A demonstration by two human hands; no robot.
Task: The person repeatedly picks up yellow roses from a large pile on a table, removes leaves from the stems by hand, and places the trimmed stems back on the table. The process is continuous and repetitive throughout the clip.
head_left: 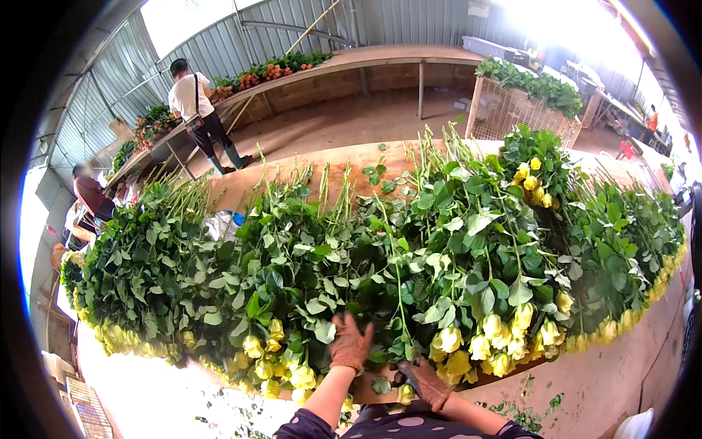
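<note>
My left hand (352, 342), in a brown work glove, lies over the rose leaves (365, 293) with its fingers apart and nothing in them. Lower and to the right, my gloved right hand (425, 383) is closed round the upper stem of a single yellow rose (406, 394). That rose's bloom hangs at the table's near edge, and its long stem (401, 293) runs away from me over the foliage. Beside my left forearm are several yellow rose heads (302, 377). More yellow roses (493, 340) lie close together to the right of my right hand.
Rose stems cover much of the wooden table (292, 172). A small yellow bunch (537, 183) lies on top at right. Beyond stand a leaf-filled crate (523, 106) and a long bench (380, 57) with orange flowers (270, 72). One person (194, 102) stands there; others are at left.
</note>
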